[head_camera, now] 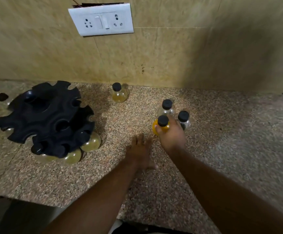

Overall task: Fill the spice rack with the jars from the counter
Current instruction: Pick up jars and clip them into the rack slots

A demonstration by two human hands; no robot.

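Speckled granite counter (221,149): right hand (171,135) is wrapped around the round clear jar of orange-yellow powder with a black cap (161,126), taken low on the body so the cap stays free, probably for a rack slot. It sits in a cluster, touching or nearly touching two more black-capped clear jars (167,108) behind. Left hand (140,151) lies flat and open on the counter, holding nothing, likely bracing. Black notched plastic spice rack (47,119) sits well to the left, a few jars seated low, most slots empty.
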